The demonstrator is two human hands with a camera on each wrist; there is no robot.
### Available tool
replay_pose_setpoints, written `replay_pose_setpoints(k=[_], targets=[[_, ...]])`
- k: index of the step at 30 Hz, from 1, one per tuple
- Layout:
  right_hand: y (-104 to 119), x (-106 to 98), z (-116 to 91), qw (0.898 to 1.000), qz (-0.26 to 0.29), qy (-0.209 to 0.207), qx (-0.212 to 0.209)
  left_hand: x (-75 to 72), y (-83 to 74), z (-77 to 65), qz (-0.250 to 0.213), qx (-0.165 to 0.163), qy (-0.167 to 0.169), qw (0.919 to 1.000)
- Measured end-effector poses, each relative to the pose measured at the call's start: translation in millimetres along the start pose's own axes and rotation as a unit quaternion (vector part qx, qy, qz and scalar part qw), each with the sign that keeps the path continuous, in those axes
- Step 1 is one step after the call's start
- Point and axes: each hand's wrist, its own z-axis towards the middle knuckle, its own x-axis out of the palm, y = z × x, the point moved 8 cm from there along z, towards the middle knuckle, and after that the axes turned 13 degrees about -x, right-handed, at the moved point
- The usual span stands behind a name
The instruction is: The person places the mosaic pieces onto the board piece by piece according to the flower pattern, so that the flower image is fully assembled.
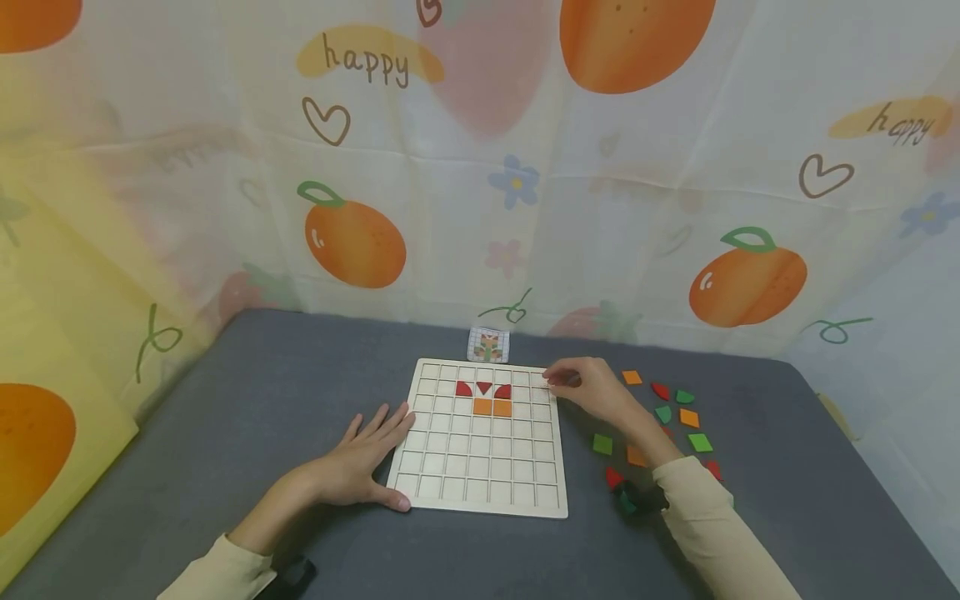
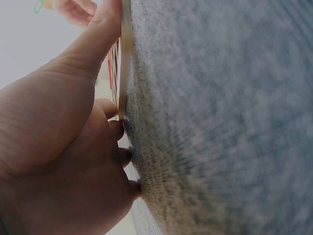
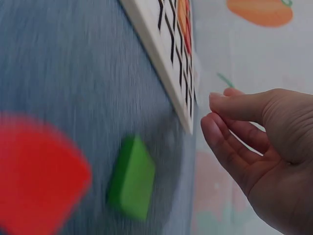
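Observation:
A white gridded board (image 1: 480, 467) lies on the dark grey table. Set in its upper cells are three red pieces (image 1: 503, 392), with two orange squares (image 1: 492, 407) below them. My left hand (image 1: 352, 467) rests along the board's left edge, fingers spread and thumb near the lower corner. In the left wrist view the left hand's fingertips (image 2: 117, 129) touch the board's rim. Over the board's upper right edge is my right hand (image 1: 592, 390), thumb and fingers loosely bent. In the right wrist view no piece shows between the right hand's fingertips (image 3: 215, 111).
Loose green, red and orange pieces (image 1: 688, 417) lie scattered right of the board, some partly under the right forearm. A small card with a coloured pattern (image 1: 488, 345) sits just behind the board. A printed curtain (image 1: 450, 167) hangs at the table's back edge.

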Motion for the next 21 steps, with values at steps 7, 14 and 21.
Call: replay_pose_setpoints(k=[7,14,21], targets=[[-26,-30,-18,0.999,0.004,-0.018,0.034,0.3,0.3,-0.6,-0.003,0.001,0.002,1.0000],[-47,-52,-29,0.998,-0.006,-0.030,0.058,0.7,1.5,-0.6,-0.002,-0.003,0.003,1.0000],[-63,-67,-42,0.998,-0.019,-0.020,0.061,1.1,0.9,0.2,-0.001,-0.003,0.006,1.0000]])
